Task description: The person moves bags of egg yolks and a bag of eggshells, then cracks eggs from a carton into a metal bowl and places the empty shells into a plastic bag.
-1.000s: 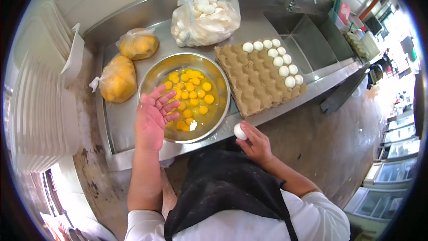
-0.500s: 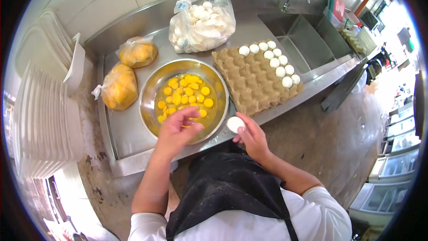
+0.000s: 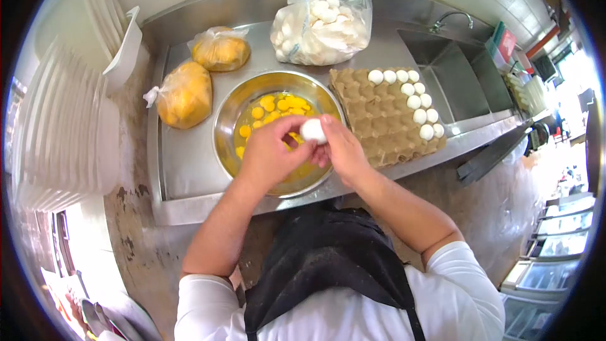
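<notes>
A white egg is held between both my hands above the metal bowl. My right hand grips it from the right, thumb along its side and fingers curled beneath. My left hand closes on it from the left, with fingers and thumb bent against the shell. Beneath them, the wide steel bowl contains many yolks in clear egg white; my hands hide part of these. Right of the bowl lies a cardboard egg tray, where several whole white eggs sit along the far and right edges.
A clear bag of white eggshells stands behind the bowl. Two tied bags of yellow-orange food lie left of it. The steel counter has a sink and faucet at right. Stacked white plastic containers stand at far left.
The egg has moved from the counter's front edge to above the bowl. My left hand has come over to meet it, and the camera view has shifted.
</notes>
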Demonstrator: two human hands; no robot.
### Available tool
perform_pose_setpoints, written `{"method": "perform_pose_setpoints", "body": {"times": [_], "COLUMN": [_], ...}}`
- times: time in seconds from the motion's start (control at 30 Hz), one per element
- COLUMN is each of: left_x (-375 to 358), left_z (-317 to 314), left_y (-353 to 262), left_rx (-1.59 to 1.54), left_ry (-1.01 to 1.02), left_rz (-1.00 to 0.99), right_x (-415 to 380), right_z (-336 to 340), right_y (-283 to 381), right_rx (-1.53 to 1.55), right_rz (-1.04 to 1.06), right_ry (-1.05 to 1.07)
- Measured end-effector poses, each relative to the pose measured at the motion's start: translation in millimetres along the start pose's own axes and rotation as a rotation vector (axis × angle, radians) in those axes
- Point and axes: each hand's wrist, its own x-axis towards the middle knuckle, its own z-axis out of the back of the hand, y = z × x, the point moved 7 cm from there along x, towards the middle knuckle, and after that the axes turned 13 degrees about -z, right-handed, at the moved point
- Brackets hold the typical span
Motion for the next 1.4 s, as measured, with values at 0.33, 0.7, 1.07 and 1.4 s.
{"method": "perform_pose_setpoints", "body": {"times": [0.33, 0.7, 1.07, 1.4], "left_x": [23.5, 27.0, 41.8, 48.3], "left_z": [20.7, 31.0, 42.9, 38.7], "left_y": [43.1, 74.8, 61.9, 31.9], "left_rx": [0.04, -0.097, 0.1, 0.161], "left_ry": [-0.088, -0.169, -0.102, -0.144], "left_rz": [0.057, 0.178, 0.172, 0.092], "right_x": [43.5, 86.3, 92.2, 87.8], "right_z": [-12.7, -17.9, -13.7, -1.4], "right_y": [23.5, 31.9, 52.8, 54.9], "right_rx": [-0.12, -0.306, -0.46, -0.312], "right_rz": [-0.046, -0.141, -0.012, -0.23], "right_ry": [0.039, 0.197, 0.16, 0.318]}}
